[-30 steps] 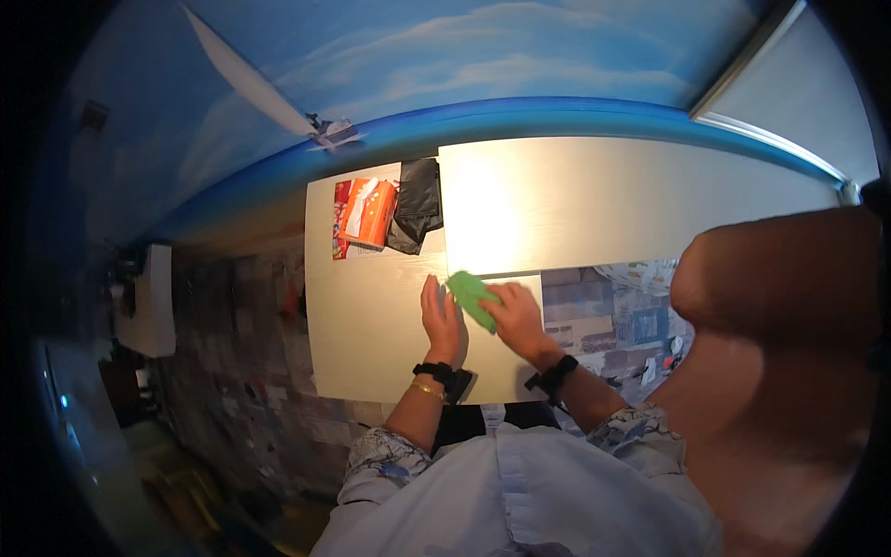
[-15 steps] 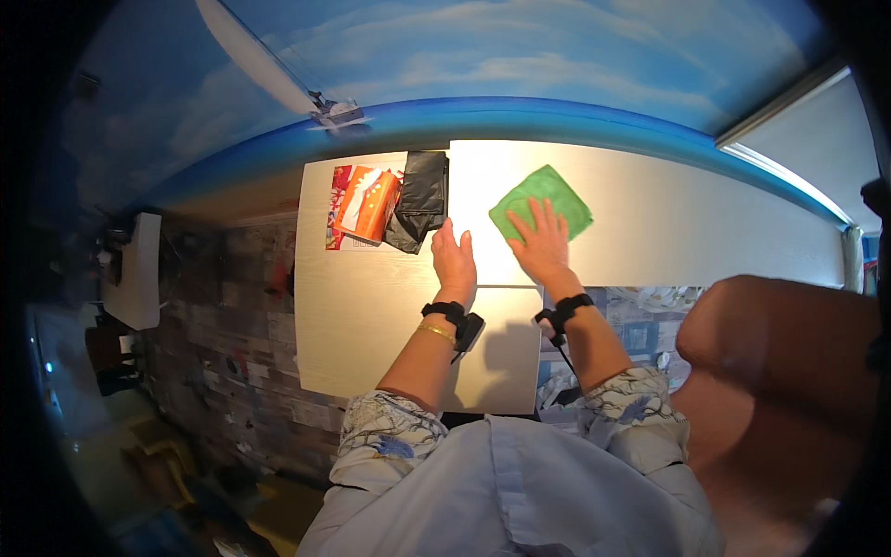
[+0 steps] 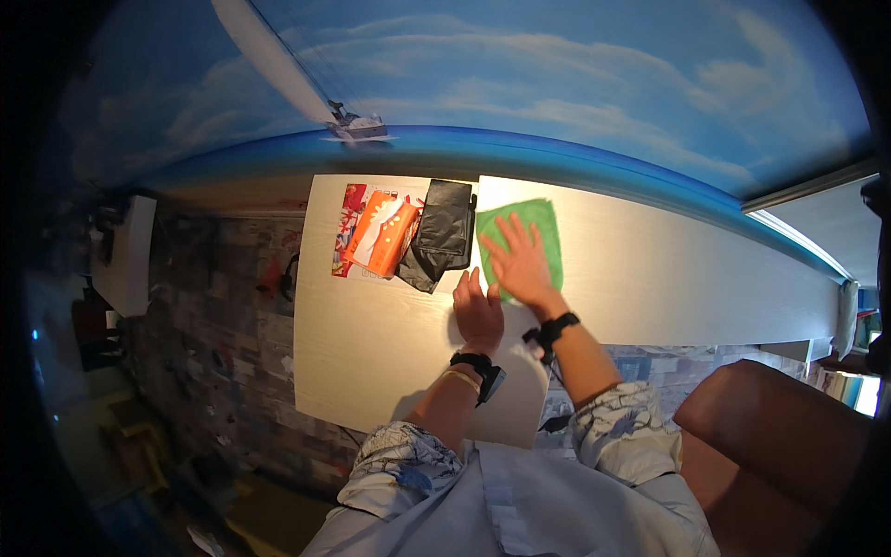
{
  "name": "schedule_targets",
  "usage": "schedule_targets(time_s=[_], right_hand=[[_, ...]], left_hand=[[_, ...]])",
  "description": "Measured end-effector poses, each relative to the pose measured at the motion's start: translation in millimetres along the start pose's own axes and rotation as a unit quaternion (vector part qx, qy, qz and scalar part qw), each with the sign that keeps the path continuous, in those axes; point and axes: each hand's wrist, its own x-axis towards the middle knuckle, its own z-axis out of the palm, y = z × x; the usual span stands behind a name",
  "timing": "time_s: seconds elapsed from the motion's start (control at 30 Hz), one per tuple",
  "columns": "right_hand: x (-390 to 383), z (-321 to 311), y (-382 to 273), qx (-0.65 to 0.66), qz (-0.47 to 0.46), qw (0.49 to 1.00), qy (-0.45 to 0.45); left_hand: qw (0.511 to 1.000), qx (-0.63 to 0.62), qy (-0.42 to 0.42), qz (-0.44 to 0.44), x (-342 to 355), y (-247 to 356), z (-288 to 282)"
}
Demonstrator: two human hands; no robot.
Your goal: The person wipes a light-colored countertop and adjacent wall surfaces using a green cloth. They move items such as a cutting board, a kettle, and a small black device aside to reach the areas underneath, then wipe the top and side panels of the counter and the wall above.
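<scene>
A green cloth [image 3: 546, 227] lies flat on the right-hand pale tabletop [image 3: 668, 278], its left edge close to the seam with the left-hand tabletop [image 3: 357, 357]. Spread across the cloth is my right hand [image 3: 520, 266], palm down, fingers stretched and apart. My left hand [image 3: 479, 317] is at the cloth's near left corner, fingers pointing away from me and slightly apart, with nothing seen in them. Just beyond it lies a folded black plastic bag [image 3: 447, 218]. An orange tissue pack [image 3: 396, 243] sits left of the bag, on a red and white printed sheet [image 3: 351, 209].
A wall painted with sea, sky and a sailboat [image 3: 357, 125] rises behind the tables. To the right stands a brown leather-like chair [image 3: 789, 418]. Another white table [image 3: 135, 255] is at far left. Both wrists wear black straps.
My right hand has slid the green cloth leftward to the seam between the tabletops. My left hand has come a little nearer to me, away from the bag. The view has shifted too.
</scene>
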Motion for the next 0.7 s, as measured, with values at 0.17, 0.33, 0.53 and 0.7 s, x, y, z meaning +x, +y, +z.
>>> schedule_targets(time_s=[0.17, 0.33, 0.53, 0.7], right_hand=[[16.9, -9.3, 71.1, -0.105, 0.236, 0.965, 0.034], [13.1, -7.9, 66.1, -0.141, 0.279, 0.95, -0.013], [90.0, 10.6, 22.7, -0.05, 0.081, 0.994, -0.045], [99.0, 6.5, 69.8, -0.04, 0.151, 0.988, -0.006]], left_hand=[[0.997, 0.071, -0.021, 0.023, -2.4, -1.9, 2.8], [0.99, 0.127, -0.054, 0.005, -0.3, 6.4, 0.9], [0.984, 0.164, -0.073, 0.005, 0.7, 4.7, 0.1], [0.989, 0.141, -0.033, 0.039, -2.6, 4.2, 1.0]])
